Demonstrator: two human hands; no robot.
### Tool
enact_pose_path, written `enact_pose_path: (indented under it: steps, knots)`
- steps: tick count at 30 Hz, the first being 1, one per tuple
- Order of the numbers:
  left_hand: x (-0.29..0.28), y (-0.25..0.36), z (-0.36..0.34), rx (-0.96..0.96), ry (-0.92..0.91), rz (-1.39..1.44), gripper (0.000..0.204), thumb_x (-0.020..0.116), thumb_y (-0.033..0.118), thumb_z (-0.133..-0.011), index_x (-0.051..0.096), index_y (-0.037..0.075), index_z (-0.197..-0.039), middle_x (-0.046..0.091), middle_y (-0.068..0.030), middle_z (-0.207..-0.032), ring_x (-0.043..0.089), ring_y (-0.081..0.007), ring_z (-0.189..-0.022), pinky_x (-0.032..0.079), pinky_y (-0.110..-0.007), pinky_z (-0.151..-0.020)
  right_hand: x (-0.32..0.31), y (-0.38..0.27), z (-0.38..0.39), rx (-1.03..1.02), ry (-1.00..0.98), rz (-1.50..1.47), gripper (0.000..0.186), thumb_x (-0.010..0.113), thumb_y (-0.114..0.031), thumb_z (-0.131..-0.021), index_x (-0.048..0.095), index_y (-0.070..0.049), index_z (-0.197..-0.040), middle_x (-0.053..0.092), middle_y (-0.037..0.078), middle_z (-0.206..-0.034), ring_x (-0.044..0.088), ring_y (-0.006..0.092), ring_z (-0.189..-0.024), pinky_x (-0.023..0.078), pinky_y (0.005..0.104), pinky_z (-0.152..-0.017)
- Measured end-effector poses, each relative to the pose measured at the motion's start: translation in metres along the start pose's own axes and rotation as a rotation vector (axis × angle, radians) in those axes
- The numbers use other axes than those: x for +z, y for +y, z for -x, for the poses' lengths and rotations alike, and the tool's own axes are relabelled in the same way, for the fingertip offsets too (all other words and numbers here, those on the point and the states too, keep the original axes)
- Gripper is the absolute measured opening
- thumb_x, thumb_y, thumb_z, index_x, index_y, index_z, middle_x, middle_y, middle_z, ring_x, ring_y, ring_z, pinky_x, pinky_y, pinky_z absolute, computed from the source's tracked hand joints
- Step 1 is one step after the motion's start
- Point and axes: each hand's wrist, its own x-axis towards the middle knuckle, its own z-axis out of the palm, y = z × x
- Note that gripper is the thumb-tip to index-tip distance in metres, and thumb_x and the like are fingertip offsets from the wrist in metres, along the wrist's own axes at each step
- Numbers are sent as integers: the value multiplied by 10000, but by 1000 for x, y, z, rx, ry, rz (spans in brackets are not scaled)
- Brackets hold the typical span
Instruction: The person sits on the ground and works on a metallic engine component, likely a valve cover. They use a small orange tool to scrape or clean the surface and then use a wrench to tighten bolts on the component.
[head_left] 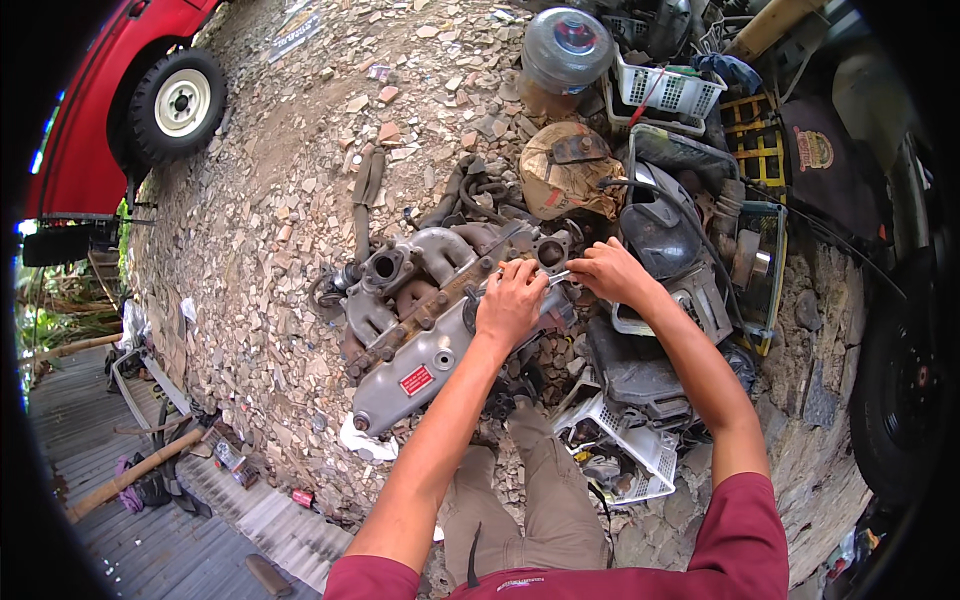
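In front of me on the rubble lies a large engine assembly, with a grey valve cover (400, 385) bearing a red label along its near side. Cast manifold pipes (437, 252) curve along its far side, and a round-bored flange (551, 253) tops its right end. My left hand (512, 302) is closed, its bent fingertips down at the engine just left of the flange. Right of the flange, my right hand (610, 274) pinches the end of a slim silver metal tool (560, 278), which spans toward my left fingers. Its exact kind is unclear, and its left end is partly hidden.
A red vehicle's wheel (182, 105) stands at far left. Beyond the engine are a water jug (567, 50) and a brown wrapped bundle (570, 170). White baskets (668, 90), black plastic parts (660, 220) and a tilted white crate (625, 450) crowd the right.
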Motion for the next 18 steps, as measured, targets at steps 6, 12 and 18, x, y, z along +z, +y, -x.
enact_pose_path:
  steps: [6, 12, 18]
  knots:
    - [0, 0, -1, 35, 45, -25, 207, 697, 240, -890, 643, 139, -1061, 605, -39, -1194, 563, -233, -1188, 489, -415, -879, 19, -23, 18, 152, 165, 103, 206, 675, -373, -916, 700, -178, -980, 602, 34, -778, 601, 238, -831, 393, 416, -760]
    - [2, -5, 1, 17, 49, -23, 221, 695, 223, -886, 653, 165, -1096, 614, -24, -1189, 578, -232, -1171, 488, -408, -878, 64, -117, 32, 816, 259, -90, 250, 586, -341, -994, 642, -99, -969, 685, 144, -804, 656, 352, -791, 418, 498, -733]
    - [1, -2, 1, 5, 51, -3, 287, 702, 263, -883, 656, 133, -1135, 619, -30, -1208, 576, -236, -1182, 483, -412, -905, 37, -100, 40, 567, 319, -48, 210, 579, -303, -998, 650, -106, -986, 632, 113, -785, 596, 330, -752, 401, 474, -715]
